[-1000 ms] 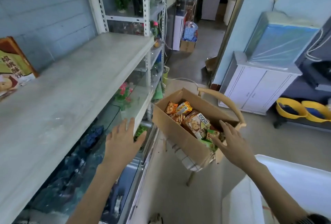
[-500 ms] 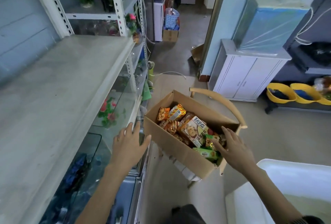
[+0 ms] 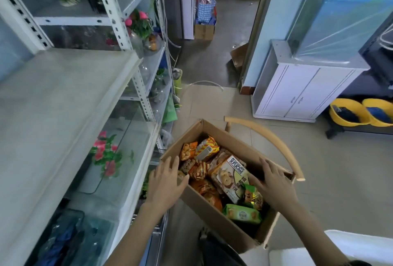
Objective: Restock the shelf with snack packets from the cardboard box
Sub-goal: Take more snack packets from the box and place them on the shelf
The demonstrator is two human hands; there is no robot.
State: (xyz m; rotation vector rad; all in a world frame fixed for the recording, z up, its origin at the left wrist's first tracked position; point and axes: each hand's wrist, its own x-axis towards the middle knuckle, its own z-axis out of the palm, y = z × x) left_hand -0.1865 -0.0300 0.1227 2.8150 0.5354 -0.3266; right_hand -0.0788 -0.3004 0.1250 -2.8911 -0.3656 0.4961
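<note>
— Where is the box?
— The box point(image 3: 204, 208) lies between the two hands, its top open and one corner turned toward the person.
— And the left hand?
— The left hand point(image 3: 164, 182) is palm down at the box's left rim, with the fingers straight and spread and the thumb stretched toward the packets point(image 3: 200, 170). It grips nothing.
— The right hand?
— The right hand point(image 3: 274, 184) is also flat and spread, over the right end of the box. Its thumb reaches the edge of a big cookie packet point(image 3: 230, 175), but I cannot tell whether it presses on it. Nothing is pinched.
— What else is inside?
— Orange packets are heaped beside the left hand's thumb. A green packet point(image 3: 242, 213) lies nearer the person than the right hand's thumb.
— The shelf?
— The shelf point(image 3: 53, 106) stands left of the left hand, its grey board apart from the box. Pink flowers point(image 3: 105, 155) show beneath it, up and left of that hand.
— Beyond the hands?
— A curved wooden chair back point(image 3: 268, 138) arcs just past the right hand's fingertips.
</note>
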